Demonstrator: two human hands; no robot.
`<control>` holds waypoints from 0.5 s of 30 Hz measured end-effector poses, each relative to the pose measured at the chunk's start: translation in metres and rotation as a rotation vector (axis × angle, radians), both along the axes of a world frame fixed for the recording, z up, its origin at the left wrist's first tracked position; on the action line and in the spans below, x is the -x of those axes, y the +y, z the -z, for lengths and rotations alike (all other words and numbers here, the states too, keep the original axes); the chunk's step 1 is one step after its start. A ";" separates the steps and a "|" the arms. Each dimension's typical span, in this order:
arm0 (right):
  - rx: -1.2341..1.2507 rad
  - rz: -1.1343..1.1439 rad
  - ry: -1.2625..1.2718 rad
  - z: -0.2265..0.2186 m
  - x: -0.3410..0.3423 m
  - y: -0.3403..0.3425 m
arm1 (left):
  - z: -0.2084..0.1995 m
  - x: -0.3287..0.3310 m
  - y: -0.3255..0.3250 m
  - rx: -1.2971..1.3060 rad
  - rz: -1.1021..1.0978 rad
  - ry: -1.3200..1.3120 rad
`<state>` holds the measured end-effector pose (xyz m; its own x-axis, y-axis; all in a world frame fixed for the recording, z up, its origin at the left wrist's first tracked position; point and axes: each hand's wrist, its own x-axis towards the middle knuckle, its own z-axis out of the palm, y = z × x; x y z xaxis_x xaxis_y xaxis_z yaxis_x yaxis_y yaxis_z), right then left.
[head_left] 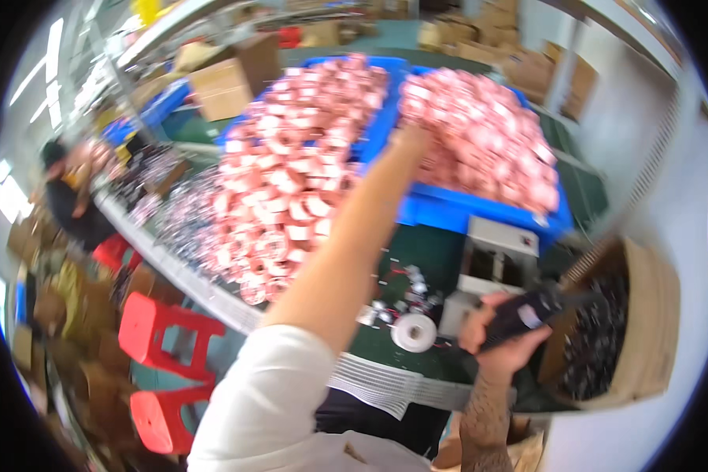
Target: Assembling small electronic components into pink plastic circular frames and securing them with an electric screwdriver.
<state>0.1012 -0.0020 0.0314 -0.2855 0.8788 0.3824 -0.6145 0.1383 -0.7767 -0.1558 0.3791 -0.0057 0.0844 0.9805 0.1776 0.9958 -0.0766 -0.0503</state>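
Left hand (411, 135) is reaching far out to the pink-and-white rolls (480, 130) heaped in the blue bin (480, 214) at the worktop's far edge; motion blur, so I cannot tell whether it is grasping. Right hand (502, 330) is clenching a dark handheld tool (531, 309) at the near right edge, just beside a cardboard box (653, 315) of dark parts. White tape roll (414, 332) is lying between the arms.
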 end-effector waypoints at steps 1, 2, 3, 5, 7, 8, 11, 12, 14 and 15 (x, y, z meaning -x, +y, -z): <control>-0.016 -0.005 0.009 -0.001 0.007 -0.002 | 0.000 0.017 -0.004 -0.171 -0.037 0.012; -0.057 0.021 0.015 -0.004 0.005 -0.001 | -0.013 0.001 -0.015 -0.170 -0.031 0.052; -0.095 0.042 0.033 -0.005 -0.001 0.001 | -0.034 -0.039 -0.036 -0.096 -0.015 -0.055; -0.047 0.027 0.065 -0.003 -0.001 -0.001 | -0.054 -0.038 -0.065 -0.344 0.046 -0.140; -0.020 -0.002 0.101 0.002 -0.003 0.003 | -0.082 -0.041 -0.116 -0.470 0.111 -0.312; -0.040 -0.030 0.100 0.000 -0.001 0.006 | -0.096 -0.036 -0.145 -0.497 0.138 -0.383; -0.055 -0.016 0.097 -0.003 -0.008 0.006 | -0.116 -0.046 -0.258 -0.630 0.438 -0.478; -0.040 0.000 0.105 -0.003 -0.014 0.003 | -0.110 -0.049 -0.289 -0.639 0.543 -0.582; -0.006 -0.006 0.183 -0.002 -0.018 0.006 | -0.087 -0.047 -0.352 -0.529 0.566 -0.567; -0.014 -0.006 0.171 -0.006 -0.015 0.008 | -0.072 -0.043 -0.377 -0.488 0.592 -0.547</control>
